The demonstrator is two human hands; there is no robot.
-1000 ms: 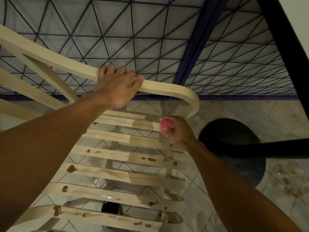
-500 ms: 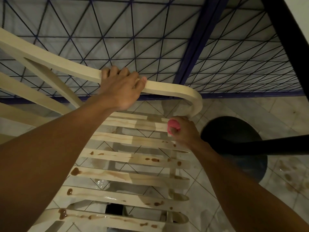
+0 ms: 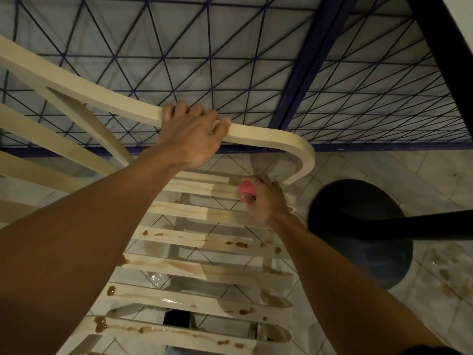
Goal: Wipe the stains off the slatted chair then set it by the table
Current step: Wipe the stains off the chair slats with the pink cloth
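Observation:
The pale wooden slatted chair point(image 3: 204, 272) fills the lower left, seen from above. My left hand point(image 3: 190, 135) grips its curved top rail point(image 3: 268, 138). My right hand point(image 3: 266, 198) holds a pink cloth point(image 3: 247, 190) bunched in its fingers and presses it on a far seat slat near the right corner. Brown stains point(image 3: 240, 244) and smears dot the nearer slats; the two far slats look wet and mostly free of spots.
A round black table base point(image 3: 358, 226) with a black column point(image 3: 422, 225) stands on the tiled floor right of the chair. A blue metal grille point(image 3: 294, 73) runs behind the chair. Brown spots mark the floor tiles point(image 3: 445, 272) at right.
My right hand with the pink cloth has shifted slightly right along the far slat towards the corner. My left hand keeps its grip on the top rail.

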